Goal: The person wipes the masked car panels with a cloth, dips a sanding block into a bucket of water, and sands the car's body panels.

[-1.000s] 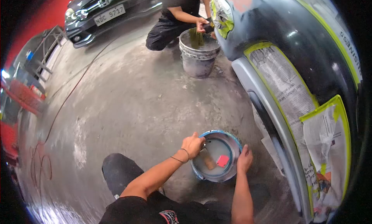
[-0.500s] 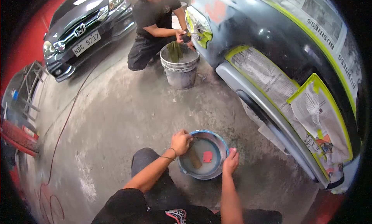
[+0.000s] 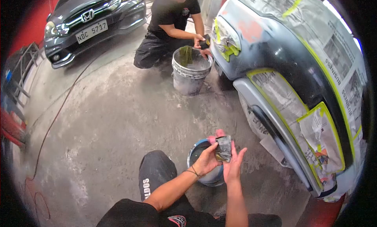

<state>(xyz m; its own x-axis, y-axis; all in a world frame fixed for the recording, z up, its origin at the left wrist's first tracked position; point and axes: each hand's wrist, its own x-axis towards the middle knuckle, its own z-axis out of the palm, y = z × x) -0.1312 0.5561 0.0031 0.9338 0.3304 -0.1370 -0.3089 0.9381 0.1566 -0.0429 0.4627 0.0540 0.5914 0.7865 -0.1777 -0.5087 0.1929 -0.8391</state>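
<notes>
A dark grey, wet-looking sheet [image 3: 224, 149] is held above the blue-rimmed bucket [image 3: 192, 154] between my hands. My left hand [image 3: 208, 159] pinches its left edge with thumb and fingers. Against its right side lies my right hand [image 3: 234, 161], palm turned inward and fingers stretched out. Something pink [image 3: 213, 140] shows behind the sheet, partly hidden by it. The bucket's inside is mostly covered by my hands and forearm.
A co-worker [image 3: 172, 15] crouches behind a grey bucket [image 3: 190, 79] with a green cloth on its rim. Right stands a car body [image 3: 271, 42] masked with newspaper and green tape. A dark car [image 3: 92, 21] and a hose [image 3: 59, 113] are left.
My hands have left the bucket's rim and come together above it, now with the dark sheet and the pink thing. The view has shifted, and the co-worker now holds up a dark block.
</notes>
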